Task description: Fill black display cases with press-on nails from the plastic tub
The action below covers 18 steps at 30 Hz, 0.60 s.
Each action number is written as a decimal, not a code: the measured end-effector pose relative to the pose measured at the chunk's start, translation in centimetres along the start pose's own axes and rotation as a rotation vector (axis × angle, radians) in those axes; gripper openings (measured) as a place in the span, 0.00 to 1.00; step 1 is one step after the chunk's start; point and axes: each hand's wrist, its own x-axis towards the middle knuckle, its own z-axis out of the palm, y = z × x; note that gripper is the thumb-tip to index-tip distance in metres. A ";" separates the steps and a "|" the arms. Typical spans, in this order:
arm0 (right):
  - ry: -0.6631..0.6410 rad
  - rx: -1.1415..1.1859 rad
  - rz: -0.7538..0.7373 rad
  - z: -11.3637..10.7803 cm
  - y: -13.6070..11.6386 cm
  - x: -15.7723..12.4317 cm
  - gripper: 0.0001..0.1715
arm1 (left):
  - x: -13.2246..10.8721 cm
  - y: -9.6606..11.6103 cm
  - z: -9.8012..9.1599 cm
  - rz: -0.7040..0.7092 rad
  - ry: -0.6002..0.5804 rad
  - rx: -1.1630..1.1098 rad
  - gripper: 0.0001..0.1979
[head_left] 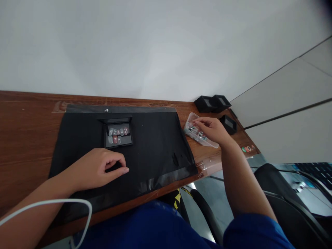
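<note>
Wood-look counter [23,121] sits under a pale wall [124,52], black mat [153,148] on top. Open case [126,139] w/ nail-like tips [115,139] is at 9 o'clock; clear tray [190,118] of small bits [201,135] at 3, just beside mat. R hand [211,130] is over tray; can't tell if grip's clamped on a pc. L hand [101,169], 8 o'clock, curled, nothing visible in it; can't tell if fingertips meet. Risks: R wrist nudging tray = spill; L knuckles, near case's 6 o'clock edge, could bump it & jog tips; white cable [64,200] by L forearm might snag.

A black case [126,139] lies open left of centre, nails [115,139] in two rows; a translucent tub [195,137] at right holds jumbled pieces [201,134].
</note>
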 end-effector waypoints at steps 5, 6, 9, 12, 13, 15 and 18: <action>-0.088 -0.236 0.019 0.3 0.6 0.6 0.21 | 0.1 0.3 -0.1 -0.008 0.000 0.020 0.18; -0.117 -0.238 0.015 0.6 0.9 0.9 0.21 | 0.1 0.4 -0.1 -0.014 -0.006 0.021 0.19; -0.199 -0.159 -0.014 1.3 1.7 1.8 0.20 | 0.2 0.4 -0.2 -0.045 -0.030 0.027 0.20; -0.237 -0.092 -0.028 1.8 1.8 2.5 0.17 | 0.2 0.4 -0.2 -0.082 -0.039 0.041 0.21; -0.236 -0.088 -0.031 1.9 1.8 2.6 0.17 | 0.2 0.3 -0.2 -0.089 -0.040 0.043 0.21; -0.233 -0.091 -0.034 2.1 1.6 2.6 0.15 | 0.2 0.3 -0.2 -0.097 -0.044 0.043 0.22; -0.228 -0.094 -0.035 2.1 1.3 2.3 0.14 | 0.1 0.2 -0.1 -0.087 -0.038 0.036 0.22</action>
